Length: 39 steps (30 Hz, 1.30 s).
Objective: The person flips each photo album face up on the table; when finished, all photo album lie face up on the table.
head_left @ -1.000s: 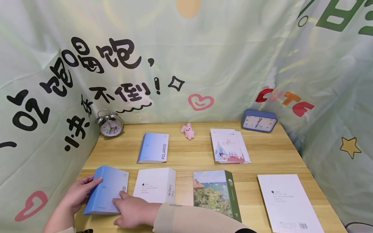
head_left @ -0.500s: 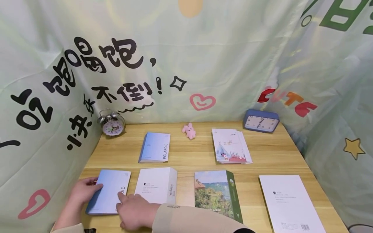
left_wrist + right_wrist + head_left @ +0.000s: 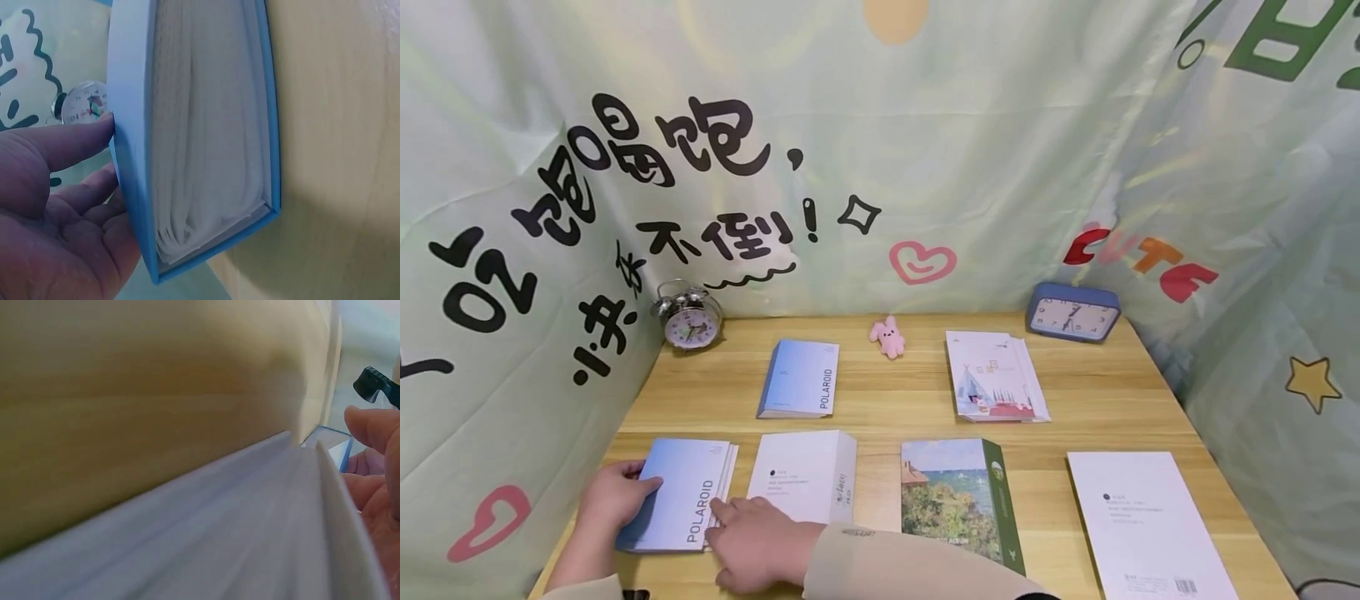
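Note:
In the head view, a blue POLAROID photo album lies at the front left of the table. My left hand holds its left side, the thumb on the cover and the other fingers at the spine side. In the left wrist view, the album's blue cover and thick pale page block appear beside that hand. My right hand touches the album's right edge with its fingertips, where pale page edges show beyond the cover. Right next to it lies a white album, partly hidden by the right hand and sleeve.
An album with a painted landscape and a white one lie to the right. Behind are another blue POLAROID album, a pink rabbit toy, an illustrated album, an alarm clock and a blue clock.
The blue album, tilted at first, now lies flatter and its cover has shifted left, baring page edges on the right. Both hands have stayed at its sides. The view has shifted slightly.

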Available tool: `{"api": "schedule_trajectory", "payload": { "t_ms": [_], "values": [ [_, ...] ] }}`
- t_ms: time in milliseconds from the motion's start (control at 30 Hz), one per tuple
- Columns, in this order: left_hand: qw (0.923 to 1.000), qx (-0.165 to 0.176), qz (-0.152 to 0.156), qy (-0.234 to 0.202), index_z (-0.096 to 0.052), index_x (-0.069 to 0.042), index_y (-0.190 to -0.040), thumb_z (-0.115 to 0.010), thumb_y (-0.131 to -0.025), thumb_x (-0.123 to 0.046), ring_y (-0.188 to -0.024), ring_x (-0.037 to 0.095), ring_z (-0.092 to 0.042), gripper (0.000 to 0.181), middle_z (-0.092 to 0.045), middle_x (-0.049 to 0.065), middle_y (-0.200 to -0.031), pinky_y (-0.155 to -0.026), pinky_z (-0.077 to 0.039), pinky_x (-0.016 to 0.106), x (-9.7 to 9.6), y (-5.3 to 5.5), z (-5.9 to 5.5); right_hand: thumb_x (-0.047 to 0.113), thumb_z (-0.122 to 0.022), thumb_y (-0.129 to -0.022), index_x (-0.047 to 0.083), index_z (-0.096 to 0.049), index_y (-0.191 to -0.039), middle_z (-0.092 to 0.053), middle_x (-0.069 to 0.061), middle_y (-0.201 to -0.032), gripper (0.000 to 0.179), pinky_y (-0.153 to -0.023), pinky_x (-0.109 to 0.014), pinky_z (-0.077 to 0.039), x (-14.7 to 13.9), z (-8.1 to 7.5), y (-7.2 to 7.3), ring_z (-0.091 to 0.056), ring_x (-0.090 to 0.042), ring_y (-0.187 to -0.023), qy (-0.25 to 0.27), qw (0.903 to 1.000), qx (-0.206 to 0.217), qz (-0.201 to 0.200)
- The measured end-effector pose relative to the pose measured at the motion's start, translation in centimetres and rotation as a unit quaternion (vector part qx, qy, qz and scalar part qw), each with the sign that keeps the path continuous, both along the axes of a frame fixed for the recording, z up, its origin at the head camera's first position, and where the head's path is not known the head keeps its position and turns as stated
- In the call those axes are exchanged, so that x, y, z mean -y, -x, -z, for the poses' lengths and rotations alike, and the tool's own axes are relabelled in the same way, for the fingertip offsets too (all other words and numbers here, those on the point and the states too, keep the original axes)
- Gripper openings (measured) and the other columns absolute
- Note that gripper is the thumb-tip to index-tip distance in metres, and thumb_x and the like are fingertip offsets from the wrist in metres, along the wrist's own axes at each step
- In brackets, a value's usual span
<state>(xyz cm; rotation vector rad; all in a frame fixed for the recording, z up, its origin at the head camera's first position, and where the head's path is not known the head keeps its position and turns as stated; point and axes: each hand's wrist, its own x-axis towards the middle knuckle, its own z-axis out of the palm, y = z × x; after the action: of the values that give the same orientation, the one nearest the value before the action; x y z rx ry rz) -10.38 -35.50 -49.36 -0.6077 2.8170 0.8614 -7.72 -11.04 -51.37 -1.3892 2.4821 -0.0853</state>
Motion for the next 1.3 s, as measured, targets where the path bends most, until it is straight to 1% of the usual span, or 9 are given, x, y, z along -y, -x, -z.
{"api": "schedule_trajectory", "payload": {
  "t_ms": [133, 300, 367, 467, 533, 667, 867, 1067, 1300],
  "values": [
    [0.9996, -0.018, -0.004, 0.02, -0.051, 0.025, -0.135, -0.073, -0.092, -0.008, -0.117, 0.059, -0.056, 0.059, -0.057, 0.043, -0.131, -0.097, -0.047, 0.065, -0.6, 0.1, -0.4, 0.054, -0.062, -0.101, 0.027, -0.056, -0.153, -0.038, -0.001, -0.168, 0.059, -0.123, -0.032, -0.03, -1.7, 0.0, 0.2, -0.034, -0.015, -0.154, 0.034, 0.9993, -0.011, 0.011],
    [0.9956, -0.06, -0.027, 0.067, -0.047, 0.018, -0.143, -0.071, -0.09, -0.006, -0.126, 0.062, -0.048, 0.063, -0.049, 0.043, -0.14, -0.102, -0.042, 0.07, -2.7, 0.3, -1.2, 0.051, -0.062, -0.102, 0.021, -0.062, -0.149, -0.048, -0.005, -0.161, 0.055, -0.124, -0.034, -0.031, -4.7, 0.0, 0.7, -0.04, -0.019, -0.151, 0.1, 0.9942, -0.026, 0.033],
    [0.9929, -0.086, -0.021, 0.08, -0.05, 0.014, -0.144, -0.071, -0.091, -0.008, -0.129, 0.062, -0.046, 0.061, -0.048, 0.043, -0.142, -0.104, -0.04, 0.071, -4.0, 0.4, -1.4, 0.048, -0.063, -0.102, 0.018, -0.064, -0.147, -0.051, -0.007, -0.159, 0.054, -0.124, -0.035, -0.031, -6.1, -0.2, 1.0, -0.041, -0.021, -0.15, 0.123, 0.9909, -0.027, 0.047],
    [0.9914, -0.115, 0.004, 0.061, -0.052, 0.01, -0.145, -0.073, -0.093, -0.011, -0.131, 0.06, -0.046, 0.06, -0.048, 0.041, -0.144, -0.108, -0.038, 0.071, -6.2, 0.5, -1.6, 0.045, -0.065, -0.102, 0.015, -0.065, -0.145, -0.051, -0.01, -0.159, 0.052, -0.123, -0.04, -0.033, -8.0, -0.5, 1.3, -0.042, -0.025, -0.15, 0.155, 0.9841, -0.014, 0.086],
    [0.9929, -0.112, 0.028, 0.029, -0.052, 0.008, -0.147, -0.074, -0.095, -0.014, -0.131, 0.057, -0.048, 0.06, -0.049, 0.038, -0.145, -0.106, -0.04, 0.07, -7.8, 0.4, -1.9, 0.042, -0.067, -0.101, 0.014, -0.065, -0.144, -0.05, -0.01, -0.16, 0.051, -0.123, -0.043, -0.034, -9.2, -0.8, 1.4, -0.043, -0.027, -0.15, 0.174, 0.9769, 0.0, 0.124],
    [0.9945, -0.068, 0.07, -0.036, -0.051, 0.008, -0.149, -0.077, -0.096, -0.02, -0.129, 0.054, -0.053, 0.066, -0.051, 0.036, -0.146, -0.1, -0.049, 0.065, -10.6, 0.2, -2.2, 0.037, -0.073, -0.097, 0.01, -0.066, -0.143, -0.047, -0.016, -0.161, 0.054, -0.121, -0.052, -0.035, -11.3, -0.9, 1.3, -0.043, -0.033, -0.149, 0.21, 0.9549, 0.012, 0.21],
    [0.9921, -0.055, 0.101, -0.051, -0.052, 0.013, -0.145, -0.085, -0.089, -0.024, -0.116, 0.049, -0.061, 0.076, -0.052, 0.038, -0.141, -0.097, -0.052, 0.063, -13.5, -0.5, -1.0, 0.036, -0.079, -0.092, -0.002, -0.056, -0.149, -0.037, -0.03, -0.163, 0.073, -0.114, -0.055, -0.045, -13.6, -1.4, 0.6, -0.045, -0.044, -0.145, 0.239, 0.9213, 0.045, 0.303],
    [0.9928, -0.037, 0.096, -0.062, -0.052, 0.016, -0.143, -0.09, -0.083, -0.028, -0.122, 0.054, -0.06, 0.083, -0.057, 0.038, -0.139, -0.103, -0.049, 0.064, -14.8, -0.6, 0.3, 0.042, -0.08, -0.091, -0.011, -0.04, -0.156, -0.048, -0.033, -0.151, 0.093, -0.093, -0.046, -0.06, -14.5, -1.5, 0.3, -0.067, -0.039, -0.118, 0.21, 0.9091, 0.125, 0.337],
    [0.9916, -0.017, 0.1, -0.079, -0.052, 0.014, -0.145, -0.092, -0.081, -0.026, -0.123, 0.051, -0.062, 0.086, -0.063, 0.035, -0.135, -0.103, -0.05, 0.062, -15.3, -0.3, 1.0, 0.042, -0.081, -0.09, -0.013, -0.044, -0.153, -0.06, -0.025, -0.134, 0.091, -0.09, -0.04, -0.06, -14.8, -0.5, 0.6, -0.068, -0.027, -0.1, 0.219, 0.8965, 0.162, 0.35]
  ]
}}
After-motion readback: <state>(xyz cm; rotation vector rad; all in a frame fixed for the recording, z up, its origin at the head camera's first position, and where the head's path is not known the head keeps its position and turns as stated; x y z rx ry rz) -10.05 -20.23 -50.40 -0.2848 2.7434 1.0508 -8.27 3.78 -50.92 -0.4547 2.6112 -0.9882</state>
